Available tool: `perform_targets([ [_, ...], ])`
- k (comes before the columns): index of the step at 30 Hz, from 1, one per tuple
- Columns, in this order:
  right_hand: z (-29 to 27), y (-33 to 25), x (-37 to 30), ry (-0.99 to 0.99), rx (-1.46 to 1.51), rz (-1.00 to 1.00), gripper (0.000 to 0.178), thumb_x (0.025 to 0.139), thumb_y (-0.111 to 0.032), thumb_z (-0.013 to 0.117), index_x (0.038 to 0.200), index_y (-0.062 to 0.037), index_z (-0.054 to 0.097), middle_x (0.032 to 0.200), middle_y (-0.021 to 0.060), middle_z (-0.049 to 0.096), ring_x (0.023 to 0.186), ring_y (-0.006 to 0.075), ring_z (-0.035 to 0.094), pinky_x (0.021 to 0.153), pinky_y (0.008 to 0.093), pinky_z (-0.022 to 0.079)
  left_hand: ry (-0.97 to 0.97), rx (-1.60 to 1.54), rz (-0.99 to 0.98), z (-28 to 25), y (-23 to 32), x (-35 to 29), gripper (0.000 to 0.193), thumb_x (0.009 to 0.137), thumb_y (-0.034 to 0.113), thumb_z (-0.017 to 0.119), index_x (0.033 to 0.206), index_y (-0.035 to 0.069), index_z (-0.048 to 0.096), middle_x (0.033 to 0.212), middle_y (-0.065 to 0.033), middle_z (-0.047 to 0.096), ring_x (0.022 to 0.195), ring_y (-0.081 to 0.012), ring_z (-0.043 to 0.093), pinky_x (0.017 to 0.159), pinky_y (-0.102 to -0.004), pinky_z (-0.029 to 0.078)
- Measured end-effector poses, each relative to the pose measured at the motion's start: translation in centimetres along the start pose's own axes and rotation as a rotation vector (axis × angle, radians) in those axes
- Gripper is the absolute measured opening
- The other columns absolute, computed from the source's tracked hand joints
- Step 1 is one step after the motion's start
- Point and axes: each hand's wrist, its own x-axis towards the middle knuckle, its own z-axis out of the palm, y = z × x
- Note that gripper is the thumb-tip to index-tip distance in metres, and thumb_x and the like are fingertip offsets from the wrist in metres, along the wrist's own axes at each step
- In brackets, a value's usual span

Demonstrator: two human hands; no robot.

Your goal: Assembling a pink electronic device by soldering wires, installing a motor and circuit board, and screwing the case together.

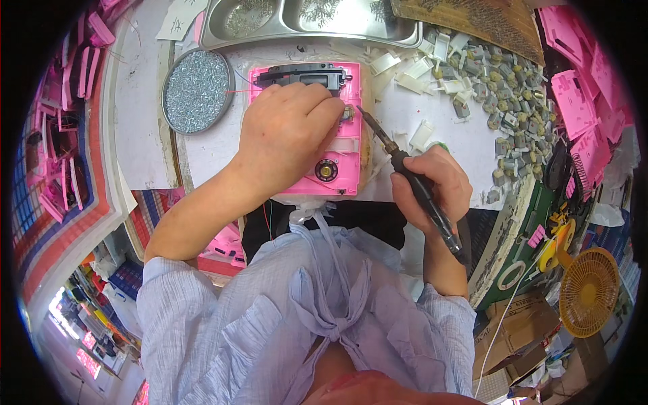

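In front of me lies a pink plastic casing (353, 167), its inner side up. It holds a black plastic mechanism (312, 75) at the far end and a round black part with a brass-coloured centre (327, 170) at the near end. My left hand (289, 131) rests over the casing with its fingers curled down; what they grip is hidden. In my right hand (435, 183) is a soldering iron (422, 192) with a black handle. Its thin tip points up-left, close to a small metal part (347, 113) at the casing's right side. Contact cannot be made out.
A round dish (165, 101) of small screws stands left of the casing. Behind is a metal tray (277, 30) with small metal pieces. Many small motors (503, 101) and white plastic holders (422, 135) lie at right, beside stacked pink panels (574, 104). A yellow fan (588, 291) stands lower right.
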Motion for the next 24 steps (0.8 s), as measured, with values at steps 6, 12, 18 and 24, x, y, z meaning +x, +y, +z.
perform_targets([
  [6, 0.07, 0.02, 0.18, -0.001, 0.007, -0.026, 0.029, 0.080, -0.002, 0.080, 0.103, -0.0001, 0.063, 0.070, 0.0093, 0.062, 0.058, 0.0187, 0.055, 0.053, 0.0292, 0.041, -0.012, 0.005, -0.003, -0.11, -0.09, -0.07, 0.023, 0.075, 0.004, 0.078, 0.097, 0.006, 0.071, 0.091, -0.0065, 0.069, 0.079, -0.0267, 0.067, 0.067, -0.0390, 0.051],
  [12, 0.25, 0.24, 0.15, 0.036, 0.017, -0.036, 0.036, 0.071, 0.002, 0.082, 0.103, -0.0028, 0.065, 0.071, 0.0070, 0.064, 0.053, 0.0211, 0.053, 0.049, 0.0317, 0.040, -0.008, 0.006, 0.003, -0.16, -0.04, -0.03, 0.023, 0.075, 0.005, 0.078, 0.097, 0.006, 0.071, 0.091, -0.0067, 0.069, 0.079, -0.0267, 0.067, 0.067, -0.0390, 0.051],
  [18, 0.02, 0.09, 0.04, 0.007, -0.008, -0.021, 0.030, 0.079, -0.002, 0.080, 0.104, -0.0010, 0.062, 0.071, 0.0089, 0.063, 0.057, 0.0179, 0.054, 0.052, 0.0288, 0.040, -0.011, -0.001, 0.004, -0.12, -0.04, -0.05, 0.024, 0.076, 0.005, 0.078, 0.098, 0.006, 0.071, 0.093, -0.0065, 0.070, 0.080, -0.0264, 0.067, 0.067, -0.0387, 0.051],
  [24, 0.04, 0.23, -0.05, 0.034, 0.010, -0.024, 0.034, 0.073, 0.001, 0.081, 0.103, -0.0020, 0.065, 0.071, 0.0077, 0.063, 0.054, 0.0199, 0.053, 0.050, 0.0306, 0.040, 0.103, -0.025, 0.034, -0.38, -0.21, -0.54, 0.030, 0.077, 0.008, 0.080, 0.106, 0.007, 0.073, 0.098, -0.0073, 0.072, 0.084, -0.0268, 0.068, 0.070, -0.0375, 0.051],
])
